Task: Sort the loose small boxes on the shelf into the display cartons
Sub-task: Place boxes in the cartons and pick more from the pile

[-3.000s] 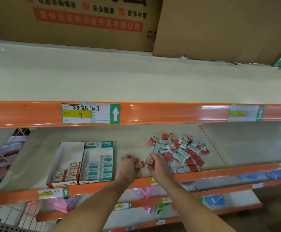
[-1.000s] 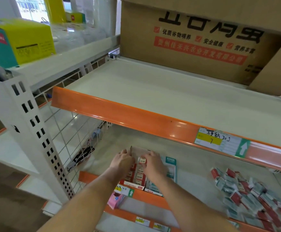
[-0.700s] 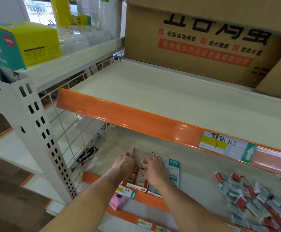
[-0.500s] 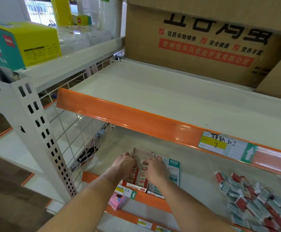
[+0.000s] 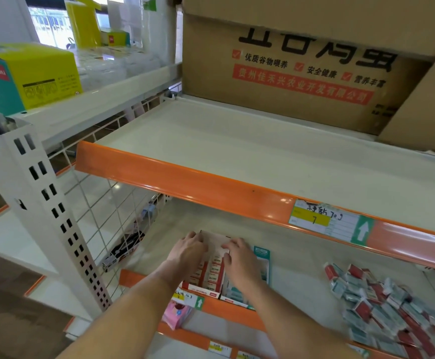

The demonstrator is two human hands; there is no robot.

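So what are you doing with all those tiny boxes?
A person is sorting small boxes into two cartons on a shop shelf. Both hands are over the red carton: the left hand at its left side, the right hand at its right, covering part of the teal carton beside it. What the fingers hold is hidden. A pile of loose red and teal boxes waits further right on the same shelf.
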